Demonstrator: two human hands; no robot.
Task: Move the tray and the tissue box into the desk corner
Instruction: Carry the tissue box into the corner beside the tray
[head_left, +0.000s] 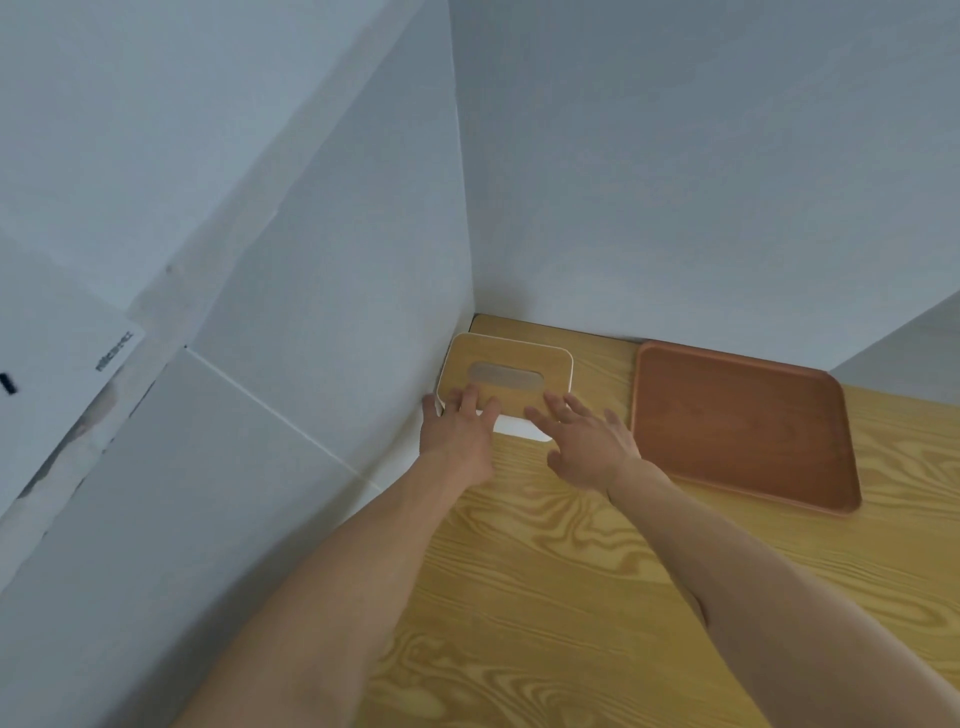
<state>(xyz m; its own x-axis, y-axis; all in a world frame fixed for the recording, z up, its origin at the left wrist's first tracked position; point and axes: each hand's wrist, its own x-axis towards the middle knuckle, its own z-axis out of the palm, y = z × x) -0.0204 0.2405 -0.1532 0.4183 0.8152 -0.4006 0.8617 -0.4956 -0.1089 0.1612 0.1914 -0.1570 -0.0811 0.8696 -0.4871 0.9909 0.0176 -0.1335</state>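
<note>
The tissue box (524, 358), white with a light wooden lid and a grey slot, stands in the desk corner against the left wall. My left hand (457, 431) lies on its near left edge, fingers spread over the lid and thumb down the left side. My right hand (587, 441) touches its near right edge with the fingers apart. The empty reddish-brown tray (743, 431) lies flat to the right of the box, its far edge at the back wall, with a gap of bare desk between them.
The wooden desk (571, 597) runs toward me under both forearms. White walls (675, 182) close the corner at the back and left. A white panel (904, 343) stands behind the tray at the far right.
</note>
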